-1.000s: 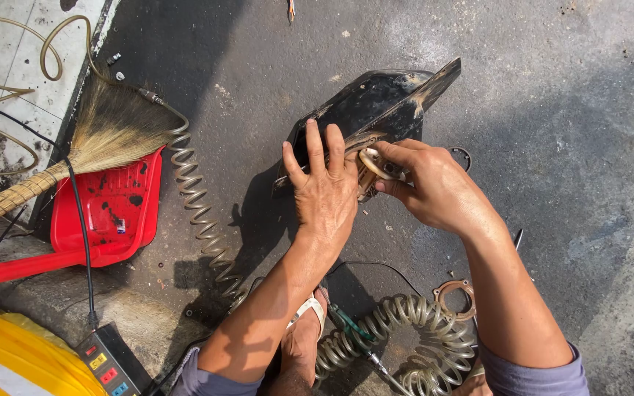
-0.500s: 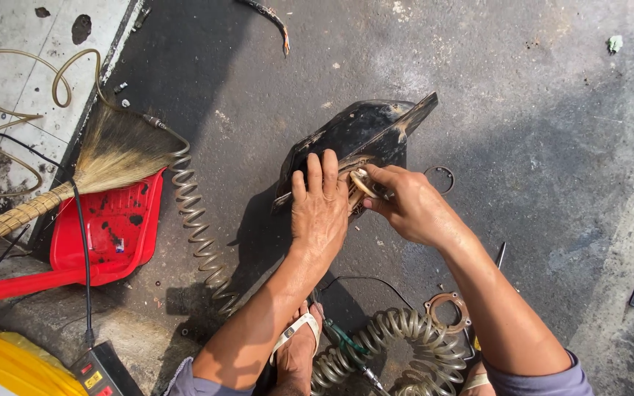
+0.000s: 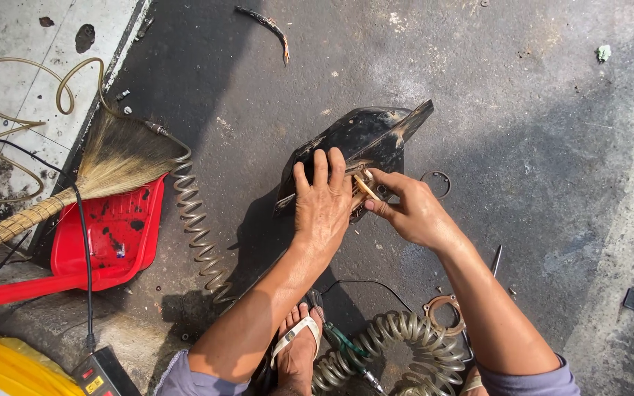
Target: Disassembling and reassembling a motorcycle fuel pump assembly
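A black, dirty metal part (image 3: 365, 136) with a pointed end lies on the dark asphalt. My left hand (image 3: 323, 205) presses flat on its near side, fingers spread. My right hand (image 3: 405, 209) pinches a small tan ring-shaped piece (image 3: 365, 187) against the part, right beside my left fingertips. A thin snap ring (image 3: 438, 183) lies on the ground just right of my right hand.
A red dustpan (image 3: 108, 235) and a straw broom (image 3: 104, 165) lie at the left. A coiled air hose (image 3: 196, 227) runs down to more coils (image 3: 398, 345) by my sandalled foot (image 3: 299, 345). A round gasket (image 3: 445, 312) and a black box (image 3: 108, 374) sit nearby.
The view has shifted, so everything sits lower and further right in the frame. Both hands stay on the black part, the right one still working the tan ring.
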